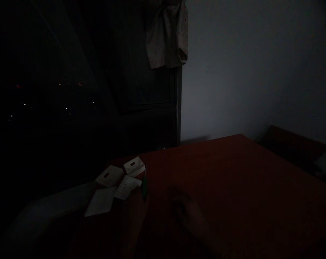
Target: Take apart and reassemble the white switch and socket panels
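Observation:
My left hand (137, 201) is at the near corner of a white socket plate (127, 186) and overlaps it. Darkness hides its fingers, so I cannot tell whether they grip the plate. Beside that hand is a screwdriver with a green handle (144, 187), its thin shaft pointing away from me. My right hand (188, 212) is over the table to the right, fingers loosely curved and apart, with nothing visible in it. Around the left hand lie a white back box (135, 166) with a slot, another slotted box (108, 176) and a flat white plate (100, 202).
The reddish-brown table (219, 172) reaches back to a pale wall (233, 72). Cloth (166, 36) hangs by a dark window with small lights beyond. Another brown wooden surface (295, 140) stands at the right. The whole scene is very dim.

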Demonstrator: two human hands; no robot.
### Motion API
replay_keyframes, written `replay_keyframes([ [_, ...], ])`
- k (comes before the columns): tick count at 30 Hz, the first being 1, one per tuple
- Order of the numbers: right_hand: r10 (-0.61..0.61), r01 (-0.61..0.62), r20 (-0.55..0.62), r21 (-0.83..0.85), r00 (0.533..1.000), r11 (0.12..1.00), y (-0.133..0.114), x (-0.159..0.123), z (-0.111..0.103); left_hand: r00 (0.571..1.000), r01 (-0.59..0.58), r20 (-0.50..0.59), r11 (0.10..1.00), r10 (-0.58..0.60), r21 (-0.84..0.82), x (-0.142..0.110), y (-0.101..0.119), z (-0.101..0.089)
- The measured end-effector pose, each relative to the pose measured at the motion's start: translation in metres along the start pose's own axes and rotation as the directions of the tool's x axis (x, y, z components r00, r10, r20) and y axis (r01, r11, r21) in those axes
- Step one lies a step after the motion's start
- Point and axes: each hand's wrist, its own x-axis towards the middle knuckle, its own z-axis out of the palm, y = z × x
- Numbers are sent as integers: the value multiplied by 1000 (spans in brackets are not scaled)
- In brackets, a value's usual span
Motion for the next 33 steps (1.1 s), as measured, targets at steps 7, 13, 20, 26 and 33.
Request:
replay_keyframes([
  [7,-29,30,-15,42,999,999,-1,0,-1,998,-32,43,984,40,-177,1,9,2],
  [13,10,9,-90,202,996,979,1,-1,1,975,-85,79,671,210,-737,-22,41,8],
  [20,253,-129,-182,509,950,851,9,-1,2,934,-88,119,542,336,-836,-50,70,25],
  [26,396,-188,-286,552,873,812,18,0,0,901,-261,65,654,430,-710,-35,59,7],
  [33,501,-237,-355,577,789,782,24,-2,-2,967,-227,-167,945,191,-234,61,-4,-39],
])
